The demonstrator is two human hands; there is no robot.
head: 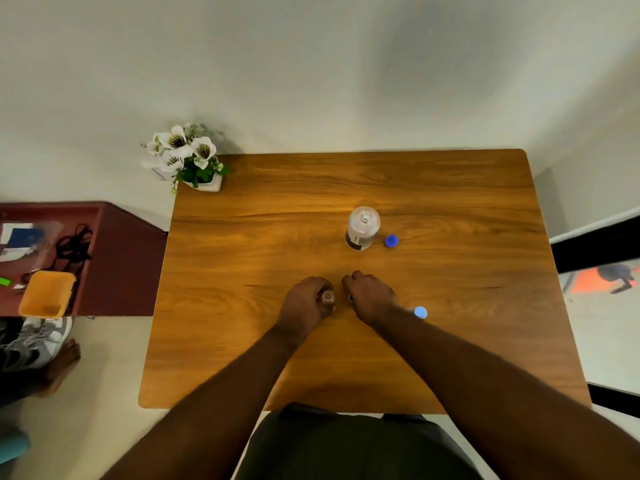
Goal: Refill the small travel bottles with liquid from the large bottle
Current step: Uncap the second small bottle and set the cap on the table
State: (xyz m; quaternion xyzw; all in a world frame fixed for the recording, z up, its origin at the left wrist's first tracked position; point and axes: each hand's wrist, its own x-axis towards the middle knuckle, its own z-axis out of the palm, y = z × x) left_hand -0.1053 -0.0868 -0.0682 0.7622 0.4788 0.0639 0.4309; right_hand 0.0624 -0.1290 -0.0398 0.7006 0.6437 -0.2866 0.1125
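Head view: wooden table (277,209) seen from above, both forearms reaching in from the near edge. Left hand (304,301) has its fingers curled round a small clear travel bottle (328,298), which stands upright on the table near the middle; its mouth looks uncapped. Right hand (372,297) sits just beside it, fingers curled in; a small dark blue bit (350,298) shows under the fingertips, most likely a cap pinched there, too hidden to be sure. Light blue cap (420,312) lies on the table touching or just beside the right wrist. Large clear bottle (362,227) stands upright further back, open at the top, dark label low on its side. Its blue cap (391,241) lies just to its right, not touching. White flowers in a white pot (187,157) on the far left corner. Left of the table: a dark red shelf unit (117,258) with an orange tub (46,293) and black cords (74,242).
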